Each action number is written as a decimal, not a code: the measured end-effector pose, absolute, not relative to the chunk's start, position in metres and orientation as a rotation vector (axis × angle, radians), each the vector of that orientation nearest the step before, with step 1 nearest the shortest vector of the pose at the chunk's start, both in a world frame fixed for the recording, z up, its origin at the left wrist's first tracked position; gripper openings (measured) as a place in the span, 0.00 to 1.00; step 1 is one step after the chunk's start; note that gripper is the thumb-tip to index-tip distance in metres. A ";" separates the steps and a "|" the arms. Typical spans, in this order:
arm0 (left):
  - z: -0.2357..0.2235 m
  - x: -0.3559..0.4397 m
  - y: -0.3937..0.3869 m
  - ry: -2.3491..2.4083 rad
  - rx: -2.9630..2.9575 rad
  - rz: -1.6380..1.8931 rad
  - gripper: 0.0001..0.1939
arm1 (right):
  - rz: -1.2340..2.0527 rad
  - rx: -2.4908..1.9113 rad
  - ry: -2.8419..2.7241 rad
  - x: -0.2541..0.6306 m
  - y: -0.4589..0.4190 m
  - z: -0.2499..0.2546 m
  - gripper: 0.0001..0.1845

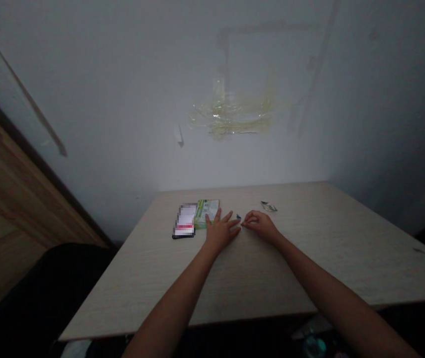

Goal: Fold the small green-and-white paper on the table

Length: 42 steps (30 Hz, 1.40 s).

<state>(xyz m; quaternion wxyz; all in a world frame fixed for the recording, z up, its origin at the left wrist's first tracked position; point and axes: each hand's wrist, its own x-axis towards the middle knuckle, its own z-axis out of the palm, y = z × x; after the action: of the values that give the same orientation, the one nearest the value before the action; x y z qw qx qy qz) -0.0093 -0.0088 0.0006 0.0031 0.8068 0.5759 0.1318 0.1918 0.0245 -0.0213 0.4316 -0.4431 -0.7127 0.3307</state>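
Note:
My left hand lies flat on the pale wooden table with its fingers spread. Its fingertips sit beside a green and white packet. My right hand rests just to the right, fingers curled and pinched together at a small blue and white scrap between the two hands. What the pinch holds is too small to make out.
A phone lies left of the green packet. A small torn wrapper piece lies further back on the right. A white wall with tape residue stands right behind the table. A wooden door is on the left.

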 end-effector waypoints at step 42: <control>0.001 -0.008 -0.005 1.837 2.459 0.368 0.22 | 0.307 -1.323 -1.870 0.175 0.033 -0.017 0.03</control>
<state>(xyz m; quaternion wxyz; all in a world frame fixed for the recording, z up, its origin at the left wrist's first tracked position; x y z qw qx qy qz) -0.0084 -0.0050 0.0013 0.0250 0.7953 0.5939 0.1191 0.1751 0.0329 -0.0174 0.4035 -0.5236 -0.7404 0.1217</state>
